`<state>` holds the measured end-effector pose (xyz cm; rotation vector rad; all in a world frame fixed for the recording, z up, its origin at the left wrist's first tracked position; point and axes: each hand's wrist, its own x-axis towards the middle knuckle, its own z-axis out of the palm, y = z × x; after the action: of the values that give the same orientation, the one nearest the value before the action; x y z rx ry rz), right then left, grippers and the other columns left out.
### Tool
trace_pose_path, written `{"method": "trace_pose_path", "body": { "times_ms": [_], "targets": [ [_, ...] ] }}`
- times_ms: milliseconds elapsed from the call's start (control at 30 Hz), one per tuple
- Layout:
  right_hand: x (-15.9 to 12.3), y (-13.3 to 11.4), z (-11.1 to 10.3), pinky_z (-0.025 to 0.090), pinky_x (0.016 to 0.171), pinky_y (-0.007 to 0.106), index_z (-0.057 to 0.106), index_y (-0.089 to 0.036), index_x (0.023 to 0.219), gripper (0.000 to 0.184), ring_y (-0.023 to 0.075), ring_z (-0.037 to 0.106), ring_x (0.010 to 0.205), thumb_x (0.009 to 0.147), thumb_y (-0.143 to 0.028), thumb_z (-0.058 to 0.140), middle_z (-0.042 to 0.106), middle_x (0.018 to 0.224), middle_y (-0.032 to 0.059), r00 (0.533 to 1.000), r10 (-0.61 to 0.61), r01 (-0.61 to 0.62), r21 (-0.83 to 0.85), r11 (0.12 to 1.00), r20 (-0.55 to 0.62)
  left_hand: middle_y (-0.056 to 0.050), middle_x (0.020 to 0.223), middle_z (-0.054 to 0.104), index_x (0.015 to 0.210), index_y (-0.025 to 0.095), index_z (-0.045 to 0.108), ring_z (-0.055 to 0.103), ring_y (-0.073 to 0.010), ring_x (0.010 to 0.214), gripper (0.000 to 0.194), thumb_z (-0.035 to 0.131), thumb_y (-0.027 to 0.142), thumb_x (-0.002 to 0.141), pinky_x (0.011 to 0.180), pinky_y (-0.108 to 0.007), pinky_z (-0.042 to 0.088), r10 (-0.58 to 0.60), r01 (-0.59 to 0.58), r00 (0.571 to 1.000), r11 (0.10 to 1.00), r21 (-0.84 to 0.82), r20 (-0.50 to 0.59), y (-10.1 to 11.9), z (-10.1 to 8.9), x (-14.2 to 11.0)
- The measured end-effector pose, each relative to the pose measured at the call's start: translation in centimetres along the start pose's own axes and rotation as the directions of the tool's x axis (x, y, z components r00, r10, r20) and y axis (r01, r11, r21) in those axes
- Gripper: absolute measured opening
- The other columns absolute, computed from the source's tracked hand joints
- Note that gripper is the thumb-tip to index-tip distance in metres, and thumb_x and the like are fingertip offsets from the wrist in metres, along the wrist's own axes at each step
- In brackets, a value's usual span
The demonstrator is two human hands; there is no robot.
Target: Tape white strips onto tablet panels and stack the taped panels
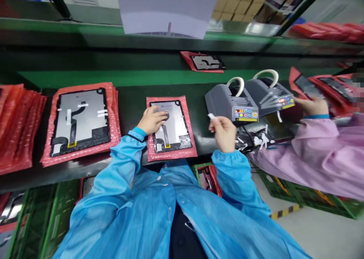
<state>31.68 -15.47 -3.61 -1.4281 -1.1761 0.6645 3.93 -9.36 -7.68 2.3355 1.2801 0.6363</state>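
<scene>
A tablet screen panel [178, 120] with a silver back and a black flex cable lies on a pink bubble-wrap bag [172, 156] in front of me. My left hand [153, 119] rests on the panel's upper left part, fingers stretched out across it near the cable's top. Off to the right, my right hand [223, 132] is raised, pinching a small piece of white tape [211, 116] between thumb and forefinger. Just beyond that hand stands a grey tape dispenser [222, 102] with a lit display and a white tape roll on top.
Stacked panels on pink bags [81, 119] sit at left, beside more red bubble bags [18, 126]. A second tape dispenser [265, 92], tape scraps [260, 139] and a co-worker's hand [313, 105] are at right. Another panel [207, 62] lies at the back. Green crates [54, 217] stand below.
</scene>
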Motion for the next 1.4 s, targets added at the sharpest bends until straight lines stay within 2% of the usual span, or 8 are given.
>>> {"method": "trace_pose_path", "body": {
  "times_ms": [100,233,533,800,967,1067,1233,1400],
  "targets": [
    [1.5,-1.0,5.2,0.039,0.059,0.024,0.058,-0.019,0.07,0.025,0.0108,0.048,0.057,0.08,-0.041,0.062,0.053,0.059,-0.0036,0.92,0.023,0.041,-0.154,0.987,0.39,-0.002,0.133,0.062,0.11,0.029,0.072,0.031,-0.0328,0.138,0.03,0.059,0.036,0.084,0.116,-0.057,0.004,-0.003,0.003,1.0,1.0,-0.014,0.025,-0.6,0.6,-0.2],
    [3.9,-0.6,11.0,0.037,0.063,0.024,0.057,-0.018,0.067,0.018,0.0117,0.047,0.061,0.083,-0.025,0.056,0.052,0.06,-0.0037,0.788,0.12,0.13,-0.354,0.926,0.604,0.0,0.14,0.056,0.113,0.032,0.071,0.03,-0.0344,0.139,0.034,0.062,0.041,0.081,0.116,-0.059,-0.003,-0.006,0.007,1.0,0.999,-0.036,0.027,-0.7,0.8,-0.4],
    [4.6,-1.4,13.5,0.041,0.073,0.027,0.068,-0.018,0.088,0.021,0.0193,0.062,0.083,0.091,-0.026,0.05,0.07,0.088,0.0076,0.727,0.269,0.352,-0.68,0.643,0.632,-0.001,0.139,0.057,0.109,0.032,0.072,0.03,-0.0349,0.137,0.033,0.066,0.043,0.078,0.116,-0.057,-0.007,-0.004,0.004,1.0,0.993,-0.117,0.004,-0.9,0.9,-0.5],
    [4.7,-2.2,14.6,0.046,0.082,0.03,0.071,-0.015,0.096,0.025,0.0239,0.066,0.098,0.091,-0.032,0.053,0.072,0.101,0.0138,0.717,0.314,0.414,-0.742,0.527,0.622,-0.002,0.136,0.059,0.103,0.033,0.075,0.034,-0.0348,0.134,0.029,0.069,0.043,0.077,0.116,-0.058,-0.006,0.02,-0.026,0.999,0.988,-0.154,-0.036,-1.2,1.2,-0.5],
    [5.3,-3.3,14.1,0.049,0.086,0.035,0.07,-0.011,0.106,0.043,0.0294,0.064,0.107,0.083,-0.047,0.064,0.069,0.111,0.0196,0.755,0.427,0.347,-0.856,0.384,0.498,-0.002,0.142,0.054,0.119,0.031,0.068,0.033,-0.0349,0.134,0.039,0.06,0.048,0.084,0.116,-0.061,0.0,0.055,-0.056,0.998,0.997,0.046,0.017,-1.4,1.2,-0.6],
    [7.9,-3.8,13.4,0.049,0.088,0.037,0.069,-0.008,0.11,0.053,0.0314,0.063,0.109,0.073,-0.046,0.075,0.067,0.114,0.0216,0.801,0.439,0.297,-0.907,0.297,0.406,-0.003,0.142,0.053,0.122,0.03,0.066,0.034,-0.0354,0.133,0.042,0.056,0.05,0.087,0.115,-0.063,0.004,0.076,-0.079,0.997,0.989,0.123,0.03,-1.5,1.2,-0.7],
    [18.2,-2.8,14.4,0.047,0.092,0.033,0.064,-0.003,0.116,0.039,0.0262,0.062,0.112,0.09,-0.031,0.056,0.066,0.116,0.0209,0.966,0.202,0.04,-0.862,0.506,0.163,-0.004,0.143,0.053,0.125,0.029,0.065,0.037,-0.0371,0.131,0.046,0.056,0.053,0.087,0.115,-0.064,0.009,0.084,-0.093,0.995,0.976,0.195,0.052,-1.4,1.2,-0.9],
    [28.5,-0.2,15.6,0.043,0.096,0.036,0.055,0.015,0.114,0.035,0.0305,0.057,0.118,0.087,-0.006,0.048,0.058,0.115,0.0325,0.98,0.169,-0.187,-0.805,0.563,-0.11,-0.004,0.142,0.054,0.126,0.031,0.064,0.038,-0.0364,0.131,0.048,0.055,0.057,0.086,0.114,-0.065,0.011,0.11,-0.114,0.993,0.972,0.207,0.032,-1.6,1.3,-1.4]
  ]
}}
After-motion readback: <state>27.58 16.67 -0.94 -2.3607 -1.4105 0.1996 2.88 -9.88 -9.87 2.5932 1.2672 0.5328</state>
